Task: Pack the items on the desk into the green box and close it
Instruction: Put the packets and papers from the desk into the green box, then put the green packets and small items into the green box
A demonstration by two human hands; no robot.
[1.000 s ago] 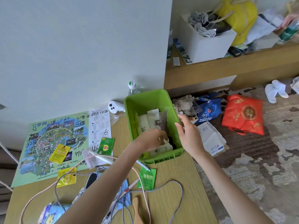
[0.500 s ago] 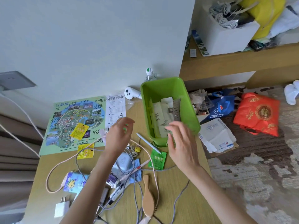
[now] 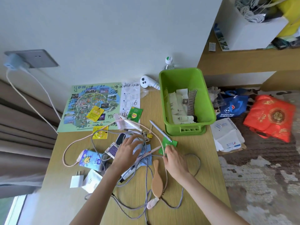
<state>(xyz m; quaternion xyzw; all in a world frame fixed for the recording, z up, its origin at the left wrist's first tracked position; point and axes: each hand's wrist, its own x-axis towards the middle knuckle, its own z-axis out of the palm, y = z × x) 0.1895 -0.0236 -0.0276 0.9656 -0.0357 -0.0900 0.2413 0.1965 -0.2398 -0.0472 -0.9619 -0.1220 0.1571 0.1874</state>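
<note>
**A:** What do the hands hold?

**B:** The left hand (image 3: 128,150) is spread and grips nothing, with the phone (image 3: 121,138) at its eleven o'clock. The right hand (image 3: 174,158) touches the sachet (image 3: 169,143) at its twelve. I can't tell if it pinches it.

**A:** And the box?

**B:** The box (image 3: 181,78) is at one o'clock, lidless and part filled. I judge it's kept near for easy drops.

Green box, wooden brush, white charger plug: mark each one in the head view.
green box (image 3: 180,81), head view, on the bare inner far wall.
wooden brush (image 3: 157,185), head view, on the broad oval head.
white charger plug (image 3: 77,182), head view, on the flat face of its body.
</note>
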